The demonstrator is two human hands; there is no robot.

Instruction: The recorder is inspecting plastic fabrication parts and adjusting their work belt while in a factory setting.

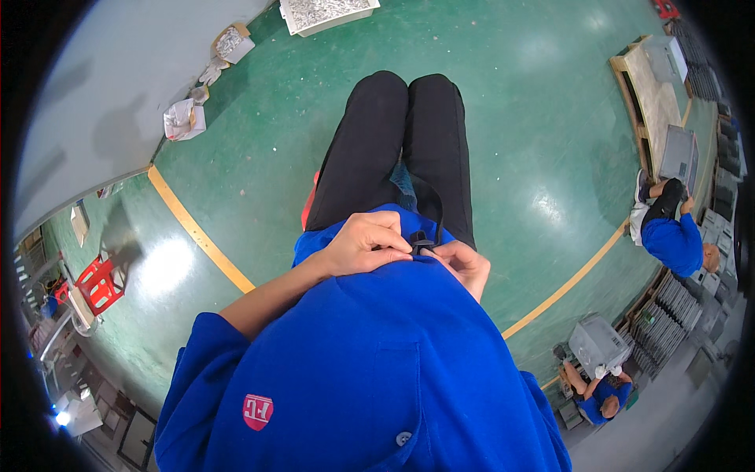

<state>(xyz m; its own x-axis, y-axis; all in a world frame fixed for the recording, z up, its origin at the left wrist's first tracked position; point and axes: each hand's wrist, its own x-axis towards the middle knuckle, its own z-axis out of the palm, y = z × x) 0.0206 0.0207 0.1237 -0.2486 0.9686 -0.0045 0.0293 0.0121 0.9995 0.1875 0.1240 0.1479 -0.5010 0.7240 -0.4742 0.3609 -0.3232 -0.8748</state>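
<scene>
Both hands meet at my waist, at the front hem of my blue shirt. Between them is a small black buckle with a black strap that loops forward over my lap. My left hand is closed, thumb and forefinger pinched at the buckle's left side. Closed at its right side is my right hand, its fingers bent and partly hidden by the shirt. Black trousers cover my legs, which are bent as in sitting.
A white tray of small pieces lies ahead on the green floor. Open boxes line the left wall. A red stool stands at the left. Two people in blue work at the right, near a pallet and a grey bin.
</scene>
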